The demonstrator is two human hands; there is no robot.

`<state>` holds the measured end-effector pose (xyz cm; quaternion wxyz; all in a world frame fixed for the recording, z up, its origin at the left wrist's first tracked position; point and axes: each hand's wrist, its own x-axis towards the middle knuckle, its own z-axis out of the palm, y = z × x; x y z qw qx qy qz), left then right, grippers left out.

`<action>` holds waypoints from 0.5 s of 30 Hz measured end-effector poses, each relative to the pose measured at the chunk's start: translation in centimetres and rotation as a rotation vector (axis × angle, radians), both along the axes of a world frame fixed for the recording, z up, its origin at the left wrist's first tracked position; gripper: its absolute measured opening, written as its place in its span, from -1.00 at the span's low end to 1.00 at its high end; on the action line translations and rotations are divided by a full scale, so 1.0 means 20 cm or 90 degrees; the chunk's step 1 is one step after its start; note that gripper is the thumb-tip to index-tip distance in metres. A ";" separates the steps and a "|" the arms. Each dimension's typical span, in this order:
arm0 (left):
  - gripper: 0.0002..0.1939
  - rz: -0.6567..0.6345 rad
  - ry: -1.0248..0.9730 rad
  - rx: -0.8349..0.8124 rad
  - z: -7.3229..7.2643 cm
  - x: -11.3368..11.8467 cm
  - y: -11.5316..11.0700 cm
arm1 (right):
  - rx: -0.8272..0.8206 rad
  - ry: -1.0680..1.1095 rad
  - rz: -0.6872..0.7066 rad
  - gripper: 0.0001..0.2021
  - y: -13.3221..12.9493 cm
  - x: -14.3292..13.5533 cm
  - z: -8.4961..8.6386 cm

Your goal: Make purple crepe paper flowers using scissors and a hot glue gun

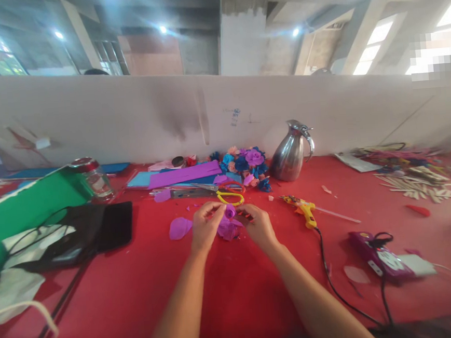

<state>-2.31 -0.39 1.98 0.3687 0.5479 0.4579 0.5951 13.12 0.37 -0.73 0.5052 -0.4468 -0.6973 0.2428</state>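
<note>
Between my hands is a small purple paper flower [230, 211], its centre rolled tight. My left hand [207, 226] pinches it from the left with thumb and fingers. On the other side, the bent fingers of my right hand [259, 226] close in at the flower's right edge; their tips are partly hidden. Purple paper petals [228, 230] lie just below the flower, and a loose purple petal [180, 228] rests left of my left hand. Scissors [231, 197] with yellow and orange handles lie just beyond my hands.
Right of my hands lies a yellow glue gun [308, 214] with its cord, near a purple power strip [384, 258]. A steel jug [290, 153] stands beside finished paper flowers [244, 162]. Purple paper sheets [185, 174], a glass jar [95, 179] and a black tablet-like object [115, 224] sit leftward.
</note>
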 end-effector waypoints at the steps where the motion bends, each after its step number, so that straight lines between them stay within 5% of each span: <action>1: -0.85 0.000 -0.007 -0.008 0.00 0.00 0.00 | 0.000 0.000 0.002 -0.88 0.00 0.00 0.00; 15: -0.73 -0.108 -0.387 -0.248 0.05 0.02 -0.01 | -0.169 0.175 0.092 -0.86 0.01 -0.02 0.01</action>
